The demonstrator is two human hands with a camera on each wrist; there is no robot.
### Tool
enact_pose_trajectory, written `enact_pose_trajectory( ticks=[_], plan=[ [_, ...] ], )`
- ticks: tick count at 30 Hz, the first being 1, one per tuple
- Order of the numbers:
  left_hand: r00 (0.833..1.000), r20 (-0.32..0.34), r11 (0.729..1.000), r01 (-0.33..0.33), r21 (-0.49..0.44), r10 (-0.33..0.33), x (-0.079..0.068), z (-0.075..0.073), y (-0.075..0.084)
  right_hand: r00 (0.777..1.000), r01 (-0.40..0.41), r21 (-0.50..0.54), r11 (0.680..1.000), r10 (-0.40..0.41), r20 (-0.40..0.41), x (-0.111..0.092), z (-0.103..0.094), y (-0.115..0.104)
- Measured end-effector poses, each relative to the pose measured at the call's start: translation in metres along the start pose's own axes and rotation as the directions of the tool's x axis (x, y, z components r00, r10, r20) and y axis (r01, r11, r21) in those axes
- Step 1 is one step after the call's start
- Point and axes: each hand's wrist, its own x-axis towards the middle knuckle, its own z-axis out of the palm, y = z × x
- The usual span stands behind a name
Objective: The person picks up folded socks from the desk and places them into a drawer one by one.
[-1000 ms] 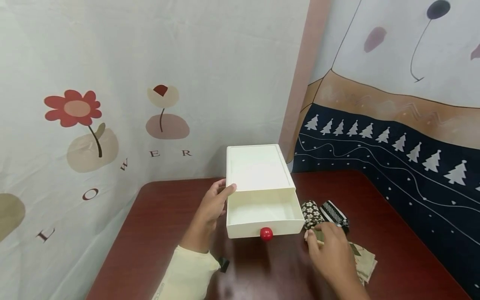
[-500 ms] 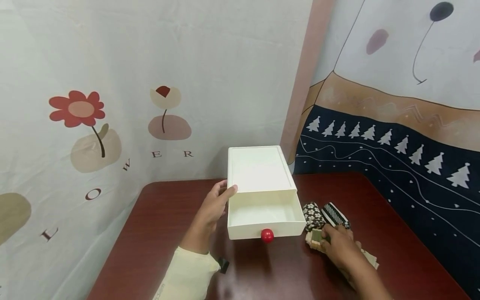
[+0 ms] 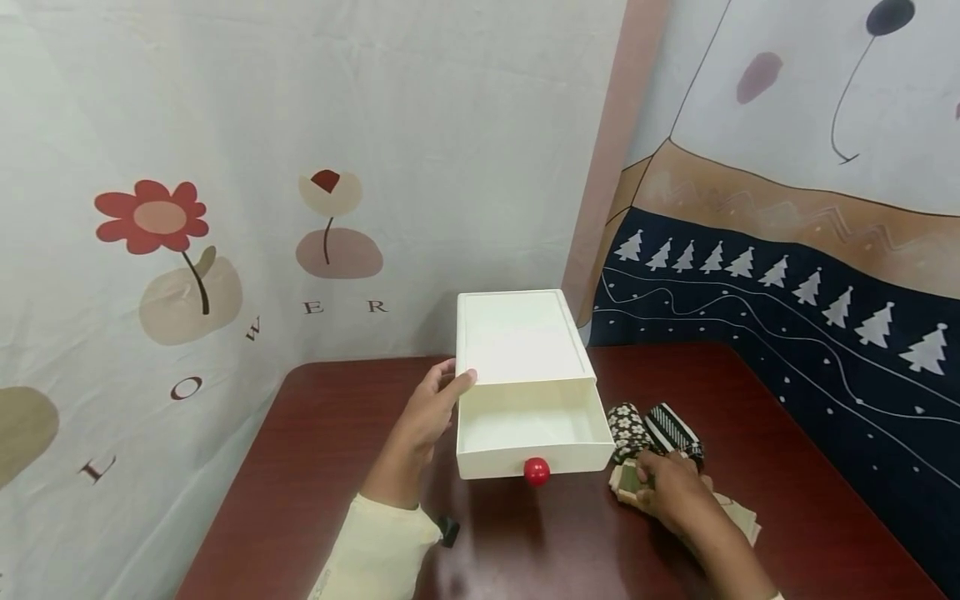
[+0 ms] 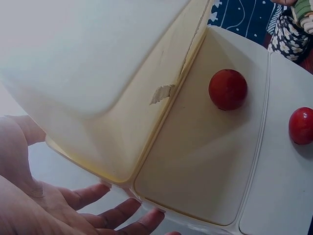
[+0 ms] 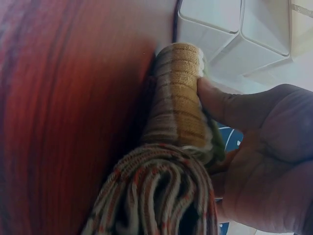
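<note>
A white drawer box (image 3: 521,337) stands on the table with its upper drawer (image 3: 532,417) pulled out, nothing inside it. My left hand (image 3: 431,408) grips the box's left side, thumb on the top front edge. Two front panels, each with a red knob (image 4: 228,89), show in the left wrist view. To the right, my right hand (image 3: 678,492) pinches a rolled tan and green ribbed knit sock (image 5: 181,98) low over the table. Close below it in the right wrist view is a folded striped knit piece (image 5: 156,186).
Beside the box lie a black rolled fabric piece with white flowers (image 3: 628,429) and a black-and-white striped one (image 3: 675,432). A beige cloth end (image 3: 738,517) sticks out past the right hand. Behind the red-brown table (image 3: 337,433) hang printed curtains (image 3: 450,167).
My right hand has shifted slightly right, its wrist swinging to the right, while keeping at the tan and green sock. My left hand and the drawer box stay in place.
</note>
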Motion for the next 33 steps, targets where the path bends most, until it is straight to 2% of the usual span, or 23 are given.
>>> enact_pose_trajectory(
  ticks=[5,17,21,26,29,33],
  plan=[
    [1.0,-0.002,1.0,-0.003,-0.003,0.003,0.001,0.001,-0.002,1.0,-0.012,-0.006,1.0,0.012,0.014,0.001,0.001,-0.003],
    [1.0,-0.017,1.0,-0.009,0.006,0.009,0.0,0.002,-0.002,0.991,0.118,0.033,0.992,-0.116,-0.065,-0.007,0.005,-0.005],
    [1.0,-0.019,1.0,-0.008,0.002,0.008,-0.002,0.002,-0.002,0.978,0.176,0.074,0.982,-0.166,-0.128,-0.011,0.002,-0.008],
    [1.0,-0.013,1.0,-0.013,-0.007,0.013,-0.001,0.002,-0.003,0.945,0.24,0.066,0.968,-0.218,-0.243,-0.019,-0.008,-0.014],
    [1.0,-0.011,1.0,-0.015,-0.008,0.015,-0.001,0.002,-0.003,0.934,0.238,0.059,0.969,-0.212,-0.288,-0.024,-0.016,-0.02],
    [1.0,-0.011,1.0,-0.016,-0.01,0.015,-0.001,0.002,-0.004,0.928,0.19,0.086,0.978,-0.15,-0.341,-0.033,-0.029,-0.03]
  ],
)
